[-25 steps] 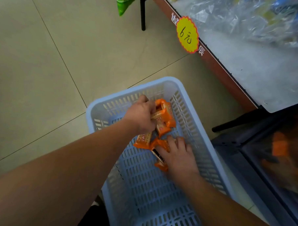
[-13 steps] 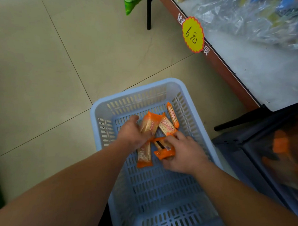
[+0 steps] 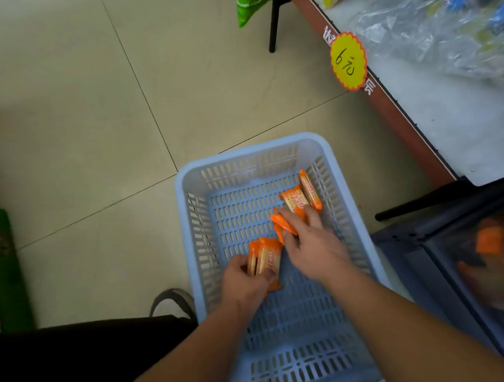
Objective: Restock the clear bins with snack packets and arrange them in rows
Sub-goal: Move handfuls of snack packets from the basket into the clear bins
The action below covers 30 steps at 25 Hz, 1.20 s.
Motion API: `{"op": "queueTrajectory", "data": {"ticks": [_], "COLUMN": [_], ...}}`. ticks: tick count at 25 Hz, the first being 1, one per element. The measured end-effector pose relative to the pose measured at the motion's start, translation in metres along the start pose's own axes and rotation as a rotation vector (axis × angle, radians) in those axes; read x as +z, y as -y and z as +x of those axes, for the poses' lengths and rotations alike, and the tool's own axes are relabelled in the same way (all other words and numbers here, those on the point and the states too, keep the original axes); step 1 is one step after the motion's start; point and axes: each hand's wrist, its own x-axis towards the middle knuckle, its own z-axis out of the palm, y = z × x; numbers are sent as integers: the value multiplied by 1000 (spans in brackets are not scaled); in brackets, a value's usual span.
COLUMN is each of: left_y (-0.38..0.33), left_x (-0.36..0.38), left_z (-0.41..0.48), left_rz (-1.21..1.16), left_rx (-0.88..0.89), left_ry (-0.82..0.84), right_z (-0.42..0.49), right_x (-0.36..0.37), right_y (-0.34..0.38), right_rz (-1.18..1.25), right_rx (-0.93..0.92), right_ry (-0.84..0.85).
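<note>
Your left hand [image 3: 245,284] grips two cracker packets [image 3: 265,259], your right hand [image 3: 314,247] pinches a third packet [image 3: 284,224]; stack them squarely, then take the loose pair [image 3: 298,199] at the basket's [image 3: 185,176] one o'clock.

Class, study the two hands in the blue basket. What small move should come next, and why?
Probably the right hand should scoop up the two loose packets by the basket wall. It pinches one packet and its fingers reach them, while the left hand grips a pair.
</note>
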Motion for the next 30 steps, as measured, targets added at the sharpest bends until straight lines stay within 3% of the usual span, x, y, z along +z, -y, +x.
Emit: {"op": "queueTrajectory", "data": {"ticks": [7, 11, 14, 18, 23, 26, 30], "left_y": [-36, -42, -60, -80, -79, -75, -68], "left_x": [14, 15, 14, 16, 13, 13, 13], "left_z": [7, 11, 18, 26, 34, 33, 35], "left_rz": [-205, -379, -393, -312, -292, -321, -339], "left_rx": [-235, -249, -219, -137, -24, -20, 10], "left_ry": [142, 178, 211, 174, 120, 125, 143], "right_z": [24, 20, 23, 21, 29, 32, 43], "right_x": [-10, -4, -5, -18, -26, -20, -17], "right_y": [-16, -7, 3, 8, 2, -1, -3], "right_rz": [227, 396, 505, 385, 142, 25, 266], "right_rx": [-5, 41, 66, 2, 49, 20, 145], "right_ry": [76, 148, 90, 43, -324, -278, -168]}}
